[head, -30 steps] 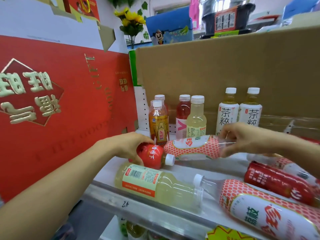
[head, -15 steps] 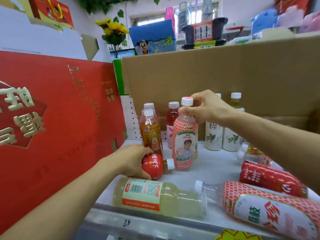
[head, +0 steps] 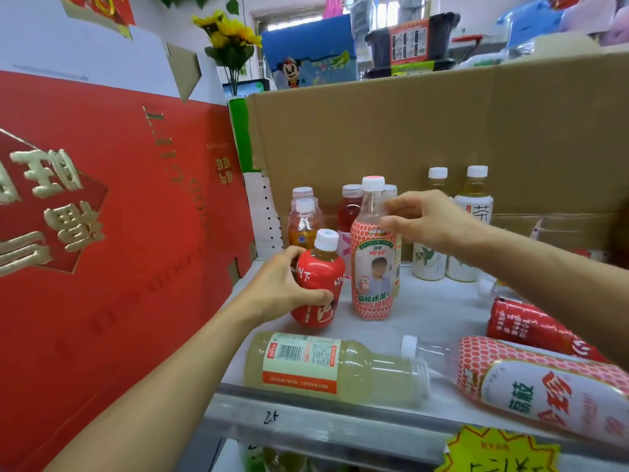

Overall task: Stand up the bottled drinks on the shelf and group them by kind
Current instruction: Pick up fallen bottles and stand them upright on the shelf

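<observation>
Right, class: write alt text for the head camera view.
A left hand grips a round red bottle on a shelf; the right hand is at the neck of an upright pink bottle. Other bottles lie flat in front.

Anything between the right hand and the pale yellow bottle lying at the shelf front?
Nothing visible. The right hand is open beside the upright lychee bottle; bare shelf lies between it and the pale yellow bottle.

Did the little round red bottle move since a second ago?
Yes. The little round red bottle lay on its side on the shelf, cap pointing right. Now the left hand holds it nearly upright beside the orange bottle.
</observation>
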### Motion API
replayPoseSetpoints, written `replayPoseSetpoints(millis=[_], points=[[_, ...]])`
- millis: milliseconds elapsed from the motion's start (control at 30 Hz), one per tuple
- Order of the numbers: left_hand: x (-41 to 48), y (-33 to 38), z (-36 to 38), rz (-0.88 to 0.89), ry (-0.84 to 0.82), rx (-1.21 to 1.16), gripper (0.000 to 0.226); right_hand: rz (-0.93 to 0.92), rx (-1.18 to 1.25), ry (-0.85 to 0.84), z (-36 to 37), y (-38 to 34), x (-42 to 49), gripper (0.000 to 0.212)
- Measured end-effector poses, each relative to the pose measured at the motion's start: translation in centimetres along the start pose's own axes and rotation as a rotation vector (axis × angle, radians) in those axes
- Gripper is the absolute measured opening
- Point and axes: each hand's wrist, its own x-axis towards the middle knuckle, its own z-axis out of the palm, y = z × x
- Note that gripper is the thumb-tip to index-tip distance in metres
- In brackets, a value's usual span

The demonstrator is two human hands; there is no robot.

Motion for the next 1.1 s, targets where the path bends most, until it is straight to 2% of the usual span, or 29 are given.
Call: replayPoseSetpoints(millis=[67, 167, 267, 367, 400, 433, 500, 567, 667, 767, 833, 933, 1000, 1100], points=[[-0.3, -0.2, 0.6, -0.029, 0.001, 0.005, 0.071, 0.017, -0.04, 0.007, -0.1, 0.7, -1.1, 0.044], [-0.9, -0.1, 0.7, -0.098, -0.038, -0.025, 0.07, 0.017, -0.083, -0.032, -0.2, 1.6, -3.2, 0.045], [-2.1, 0.8, 0.3, -0.146, -0.06, -0.021, 0.071, 0.029, -0.152, -0.215, -0.5, 1.8, -5.5, 0.04], [-5.6, 1.7, 0.7, -0.118, 0.174, 0.023, 0.077, 0.059, -0.289, -0.425, -1.1, 2.3, -8.0, 0.044], [-7.2, 1.9, 1.2, -0.046, 0.24, 0.058, 0.08, 0.074, -0.336, -0.464, -1.3, 2.7, -8.8, 0.048], [-8.9, 2.3, 1.8, 0.052, 0.233, 0.081, 0.084, 0.088, -0.388, -0.493, -1.5, 3.0, -9.5, 0.054], [-11.1, 2.9, 2.9, 0.189, 0.061, 0.128, 0.087, 0.097, -0.497, -0.54, -1.7, 3.5, -10.6, 0.065], [-11.3, 2.7, 3.5, 0.246, -0.081, 0.358, 0.091, 0.071, -0.62, -0.577, -1.8, 3.8, -11.2, 0.075], [-9.7, 2.0, 3.4, 0.306, -0.157, 0.759, 0.101, 0.083, -0.701, -0.611, -1.8, 4.3, -11.8, 0.088], [-8.3, 1.0, 3.0, 0.345, -0.171, 0.874, 0.095, 0.104, -0.687, -0.603, -2.0, 5.0, -12.0, 0.093], [-7.9, 0.8, 3.0, 0.364, -0.153, 0.873, 0.089, 0.109, -0.672, -0.586, -2.3, 5.4, -11.9, 0.091], [-7.9, 0.3, 3.0, 0.378, -0.094, 0.809, 0.092, 0.091, -0.634, -0.56, -2.4, 6.1, -11.8, 0.073], [-8.2, -0.2, 2.7, 0.384, 0.006, 0.626, 0.095, 0.08, -0.589, -0.524, -2.5, 6.1, -11.9, 0.064], [-8.4, -0.6, 2.3, 0.342, 0.172, 0.207, 0.078, 0.071, -0.451, -0.406, -3.4, 4.6, -11.6, 0.052]])
